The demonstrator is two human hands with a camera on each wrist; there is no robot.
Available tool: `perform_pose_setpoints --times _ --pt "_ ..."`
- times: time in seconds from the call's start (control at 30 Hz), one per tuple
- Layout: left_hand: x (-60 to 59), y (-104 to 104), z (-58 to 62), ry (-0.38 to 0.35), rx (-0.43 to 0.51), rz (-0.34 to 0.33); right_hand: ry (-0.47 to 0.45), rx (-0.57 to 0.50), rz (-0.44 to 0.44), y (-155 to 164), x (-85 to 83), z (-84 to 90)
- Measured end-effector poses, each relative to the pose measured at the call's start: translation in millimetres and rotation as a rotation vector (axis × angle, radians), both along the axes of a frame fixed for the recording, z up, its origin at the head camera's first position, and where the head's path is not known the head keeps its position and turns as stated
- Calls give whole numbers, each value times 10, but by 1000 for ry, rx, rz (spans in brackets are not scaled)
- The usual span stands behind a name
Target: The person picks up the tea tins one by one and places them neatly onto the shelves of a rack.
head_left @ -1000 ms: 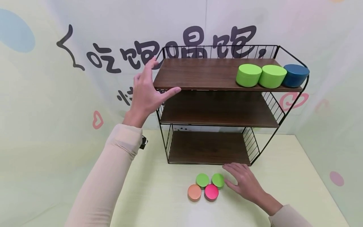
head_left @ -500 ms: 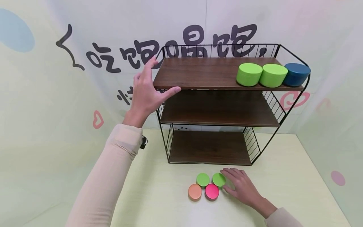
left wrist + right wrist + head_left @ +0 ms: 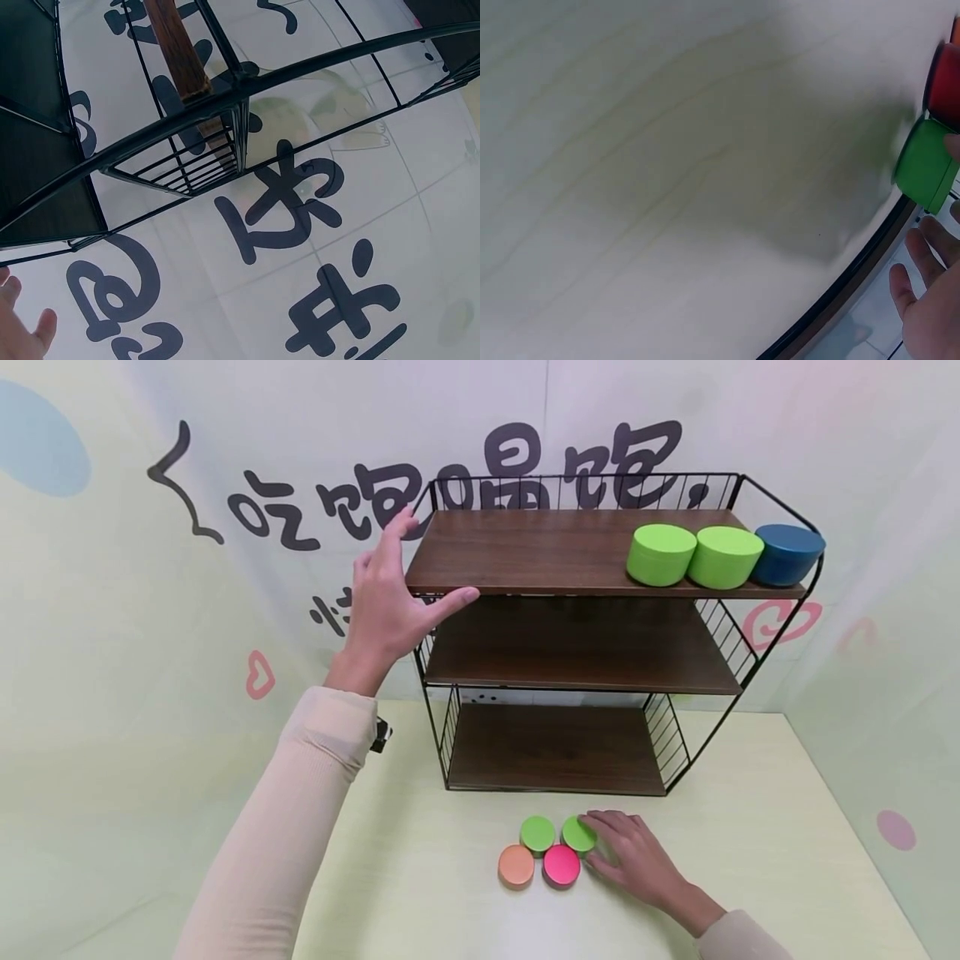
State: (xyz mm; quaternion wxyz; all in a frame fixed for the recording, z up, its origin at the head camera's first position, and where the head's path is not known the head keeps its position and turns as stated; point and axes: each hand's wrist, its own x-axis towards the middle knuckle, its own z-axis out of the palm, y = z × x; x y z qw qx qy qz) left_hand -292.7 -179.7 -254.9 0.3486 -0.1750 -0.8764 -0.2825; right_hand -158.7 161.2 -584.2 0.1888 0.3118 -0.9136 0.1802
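Right hand: your right hand (image 3: 637, 862) is spanning the right green tin (image 3: 575, 835), a fingertip overlapping its top at abt 1 o'clock, thumb lying nr 5 o'clock; can't tell if you're pinching.
Left hand: your left hand (image 3: 382, 602) is spreading wide at the top shelf's (image 3: 540, 552) 8 o'clock corner, grasping nothing; contact unclear.
Grip tip: you're best squeezing the side walls, thumb opp. fingers, & lifting straight up w/o nudging the pink tin (image 3: 562, 865), sitting snug at 7 o'clock.
Tabletop (image 3: 420, 860) tins: left green tin (image 3: 537, 833) is sitting at 9 o'clock from yours, orange tin (image 3: 516, 865) at 8.
Shelf tins: end green tin (image 3: 660, 557), mid green tin (image 3: 723, 560) & blue tin (image 3: 787, 557) are lining the 3 o'clock end.
Contents: tops are hiding insides; unknown, so you're prob. wise keeping it level.
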Motion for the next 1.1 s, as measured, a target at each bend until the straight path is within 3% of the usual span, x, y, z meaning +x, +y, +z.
perform_pose_setpoints --times 0.7,1.1 --pt "15 7 4 2 -5 1 42 -16 4 -53 -19 -15" --pt "25 -6 4 -13 6 -3 56 -88 38 -38 -54 203"
